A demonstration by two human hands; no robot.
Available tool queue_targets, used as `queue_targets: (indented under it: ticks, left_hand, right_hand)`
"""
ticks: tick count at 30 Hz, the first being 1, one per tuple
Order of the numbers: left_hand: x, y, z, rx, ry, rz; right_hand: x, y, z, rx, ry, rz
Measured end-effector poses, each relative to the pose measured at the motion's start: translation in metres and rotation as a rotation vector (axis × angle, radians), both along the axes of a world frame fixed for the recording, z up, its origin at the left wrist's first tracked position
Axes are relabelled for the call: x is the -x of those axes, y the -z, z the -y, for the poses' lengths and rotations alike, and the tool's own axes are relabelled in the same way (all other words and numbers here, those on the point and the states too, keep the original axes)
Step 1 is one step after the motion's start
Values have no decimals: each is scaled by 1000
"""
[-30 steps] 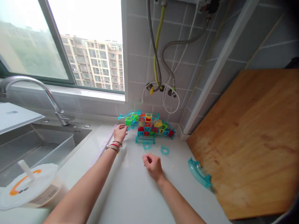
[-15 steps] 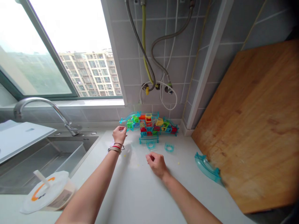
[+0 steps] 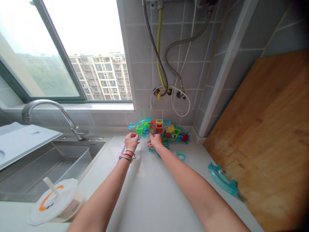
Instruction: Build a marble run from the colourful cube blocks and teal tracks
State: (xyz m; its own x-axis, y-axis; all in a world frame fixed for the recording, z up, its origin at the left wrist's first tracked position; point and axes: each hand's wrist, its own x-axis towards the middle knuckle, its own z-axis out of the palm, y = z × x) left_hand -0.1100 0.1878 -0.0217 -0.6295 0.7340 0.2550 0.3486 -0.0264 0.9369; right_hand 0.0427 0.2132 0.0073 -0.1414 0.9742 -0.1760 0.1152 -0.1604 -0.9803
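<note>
A colourful build of translucent plastic blocks [image 3: 166, 129] stands on the white counter [image 3: 149, 187] against the tiled wall. My left hand [image 3: 131, 141] is at the build's left end, fingers pinched at a green block and a teal curved track piece. My right hand [image 3: 155, 141] is at the front of the build, fingers curled against its lower blocks. Whether either hand truly grips a piece is too small to tell. One small teal arch piece [image 3: 180, 156] lies loose on the counter. A long teal curved track [image 3: 223, 180] lies to the right.
A large wooden board [image 3: 270, 135] leans at the right. A steel sink [image 3: 48, 164] with a faucet [image 3: 60, 114] is at the left. A lidded cup with a straw [image 3: 54, 201] stands near the front left. Hoses hang on the wall above the build.
My right hand has moved from the open counter forward to the front of the block build. My left hand stays at the build's left end. The view shifted slightly.
</note>
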Motion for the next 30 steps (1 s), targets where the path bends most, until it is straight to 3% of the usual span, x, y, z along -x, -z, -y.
queue_targets:
  ticks: [5, 13, 23, 30]
  left_hand:
    - [11, -3, 2, 13, -18, -109]
    - [28, -24, 5, -16, -112, -289]
    - [22, -24, 13, -35, -117, -363]
    - [13, -30, 10, -56, -53, -390]
  right_hand:
    - [11, 10, -5, -47, 66, 16]
    - [11, 12, -10, -37, 91, 20]
    - [12, 12, -9, -5, 88, -4]
    - [12, 12, -9, -3, 81, -6]
